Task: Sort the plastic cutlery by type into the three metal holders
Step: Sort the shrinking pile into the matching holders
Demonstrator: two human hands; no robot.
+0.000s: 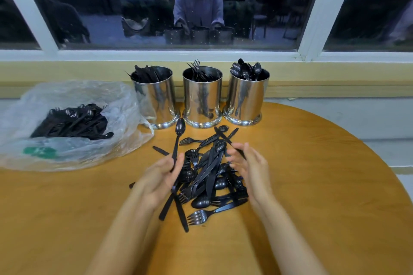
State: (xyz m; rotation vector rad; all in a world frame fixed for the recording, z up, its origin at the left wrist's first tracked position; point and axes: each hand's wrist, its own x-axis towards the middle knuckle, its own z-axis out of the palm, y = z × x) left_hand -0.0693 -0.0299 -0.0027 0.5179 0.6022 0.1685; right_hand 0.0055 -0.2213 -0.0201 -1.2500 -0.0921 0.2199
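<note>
Table (312, 185): round wooden top, taken as the clock face, with the person at 6 o'clock.
Left holder (156, 98): metal cylinder at 11 o'clock by the far edge; it holds black knives.
Middle holder (202, 100): at 12 o'clock, just beside the left one; it holds forks, tines up.
Right holder (247, 98): at 1 o'clock, near the middle one; it holds spoons, bowls up.
Loose pile (210, 176): unsorted black forks, spoons and knives, tangled at the centre of the table between the two hands.
Left hand (161, 176): at the pile's 9 o'clock side, thumb and fingers pinching the handle of a spoon.
Spoon (178, 131): held nearly upright, bowl toward 12 o'clock, tip near the base of the left holder.
Right hand (250, 167): at the pile's 3 o'clock side, blurred; the fingers appear to pinch a knife.
Knife (225, 138): slants from the fingers toward 11 o'clock.
Plastic bag (73, 154): clear, open, at 9 o'clock; it contains more black cutlery.
Window (201, 6): beyond 12 o'clock, dark glass reflecting the person and the holders.
</note>
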